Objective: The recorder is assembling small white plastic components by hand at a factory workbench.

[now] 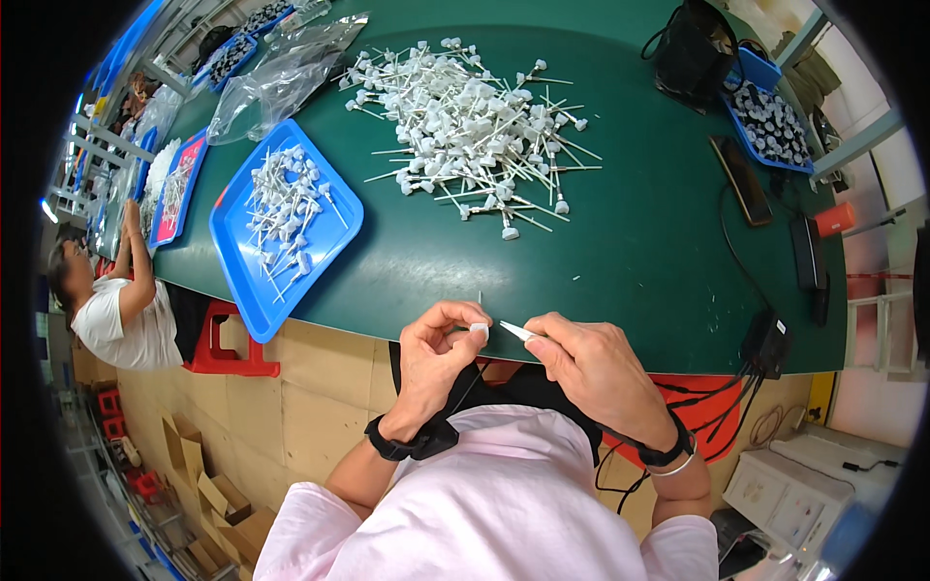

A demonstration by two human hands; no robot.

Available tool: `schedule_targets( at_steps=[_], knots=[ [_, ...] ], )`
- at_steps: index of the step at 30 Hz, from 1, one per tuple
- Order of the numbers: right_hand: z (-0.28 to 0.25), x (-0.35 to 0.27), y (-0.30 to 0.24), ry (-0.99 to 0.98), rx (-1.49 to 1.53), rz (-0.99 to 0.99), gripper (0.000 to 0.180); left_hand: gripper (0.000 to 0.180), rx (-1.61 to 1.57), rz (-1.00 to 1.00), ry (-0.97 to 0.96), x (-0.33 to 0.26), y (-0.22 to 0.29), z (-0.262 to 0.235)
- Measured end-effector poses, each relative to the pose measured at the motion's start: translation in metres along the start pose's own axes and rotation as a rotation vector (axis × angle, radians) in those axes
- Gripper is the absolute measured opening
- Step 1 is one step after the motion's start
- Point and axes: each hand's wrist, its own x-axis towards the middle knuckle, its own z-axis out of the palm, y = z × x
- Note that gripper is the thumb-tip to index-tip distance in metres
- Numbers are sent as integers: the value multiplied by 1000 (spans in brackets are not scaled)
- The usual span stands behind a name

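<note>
Steadying the small white piece [479, 331] in the left grip [433, 347] seems the main thing here: a light, firm pinch should hold it without squashing it or bending any stem. The tapered white tool [514, 330], if tool it is, would probably do best brought in slowly from the right grip [591, 353], its point lined up with the piece, so that it neither slips nor pokes the left fingertips. Keeping both wrists low, near the edge of the green surface [659, 281], should help them stay calm.

The left grip is narrow, thumb and forefinger pinched on the piece; how much of it lies behind the fingers I cannot tell. The right grip is closed too, thumb pressing the tool against the fingers, its point aimed left and just beside the left fingertips, seemingly apart from them. Beyond both grips lies a loose pile [475, 126] of white-headed, thin-stemmed pieces. More of them lie in the blue tray [232, 228], to the left of the left grip and a little beyond it.
</note>
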Motion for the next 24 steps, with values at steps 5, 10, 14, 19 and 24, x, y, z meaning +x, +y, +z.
schedule_targets(
  at_steps=[5, 10, 14, 19, 24],
  knots=[
    [11, 2, -3, 43, -2, -55, 15, 14, -9, -34, 7, 2, 5, 1],
    [19, 4, -1, 87, -93, -125, 15, 23, -43, 7, -57, -1, 7, -2],
    [25, 4, 2, 146, -171, -177, 14, 27, -51, -4, -48, -2, 6, -2],
    [26, 5, 2, 144, -205, -195, 14, 25, -31, 5, -25, -2, 7, -2],
    [26, 6, 2, 142, -217, -206, 13, 25, -38, 9, -29, -2, 6, -2]
  ],
)
